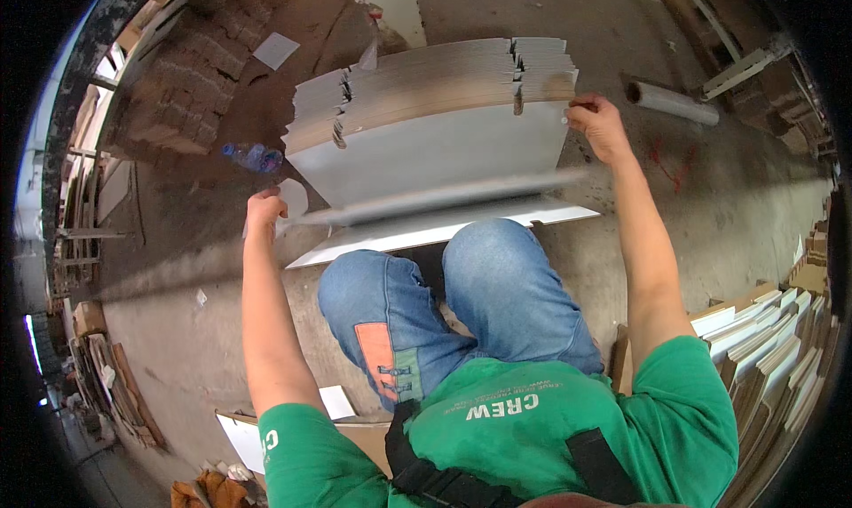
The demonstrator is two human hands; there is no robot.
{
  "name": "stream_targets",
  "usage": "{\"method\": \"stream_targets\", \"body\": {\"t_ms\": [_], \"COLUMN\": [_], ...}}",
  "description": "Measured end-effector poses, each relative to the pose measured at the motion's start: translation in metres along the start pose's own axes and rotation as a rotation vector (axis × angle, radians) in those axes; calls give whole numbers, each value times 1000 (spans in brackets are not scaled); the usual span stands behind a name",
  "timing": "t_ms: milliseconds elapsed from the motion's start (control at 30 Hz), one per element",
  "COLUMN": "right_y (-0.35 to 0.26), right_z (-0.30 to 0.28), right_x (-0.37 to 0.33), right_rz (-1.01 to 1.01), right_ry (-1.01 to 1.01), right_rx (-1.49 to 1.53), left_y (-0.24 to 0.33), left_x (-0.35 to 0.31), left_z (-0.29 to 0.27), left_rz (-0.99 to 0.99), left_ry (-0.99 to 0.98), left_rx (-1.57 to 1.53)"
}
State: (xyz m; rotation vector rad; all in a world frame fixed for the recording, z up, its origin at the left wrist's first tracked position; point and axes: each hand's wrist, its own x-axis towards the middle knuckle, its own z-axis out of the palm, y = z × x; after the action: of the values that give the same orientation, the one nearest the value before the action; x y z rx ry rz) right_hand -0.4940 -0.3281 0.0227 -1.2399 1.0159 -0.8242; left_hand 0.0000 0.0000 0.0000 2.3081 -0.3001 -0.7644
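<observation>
White cardboard sheets (435,144) stand packed in a slotted stack ahead of and between the two hands, brown cut edges showing along the top. The left hand (265,209) is off the stack's near left side, fingers curled closed; what they grip, if anything, cannot be told. The right hand (598,128) is farther forward, at the stack's right edge, thumb and forefinger pinched together with a tiny white spot at their tips, too small to identify. A white band (453,194), blurred by motion, crosses between the hands; whether either hand holds it is unclear. Nearer than both hands, a white flap (426,236) lies before the bent knees (486,246).

Judging by the even rows, gathering the sheets looks mostly done, while the band and the flap seem yet to be settled.

The stack's right edge is at the right fingertips; its left edge is ahead of the left hand. Bare floor (191,242) opens outward from the left hand, with a plastic bottle (253,157) just ahead of it. A roll of clear film (673,102) lies right of the right hand, and the knees leave little room on the near side
</observation>
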Motion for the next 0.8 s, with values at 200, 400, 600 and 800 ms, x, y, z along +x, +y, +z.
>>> {"method": "stream_targets", "body": {"t_ms": [200, 400, 600, 800], "right_y": [73, 90, 74, 70], "right_z": [23, 25, 17, 66], "right_x": [7, 26, 13, 8], "right_rz": [-320, -788, -475, -438], "right_ry": [177, 330, 284, 169], "right_rx": [-660, -913, -980, -1023], "left_y": [-23, 17, 18, -9], "left_x": [42, 52, 29, 66], "left_z": [44, 71, 64, 62], "left_rz": [85, 131, 239, 294], "left_ry": [183, 328, 327, 413], "left_rx": [-79, 150, -74, 183]}}
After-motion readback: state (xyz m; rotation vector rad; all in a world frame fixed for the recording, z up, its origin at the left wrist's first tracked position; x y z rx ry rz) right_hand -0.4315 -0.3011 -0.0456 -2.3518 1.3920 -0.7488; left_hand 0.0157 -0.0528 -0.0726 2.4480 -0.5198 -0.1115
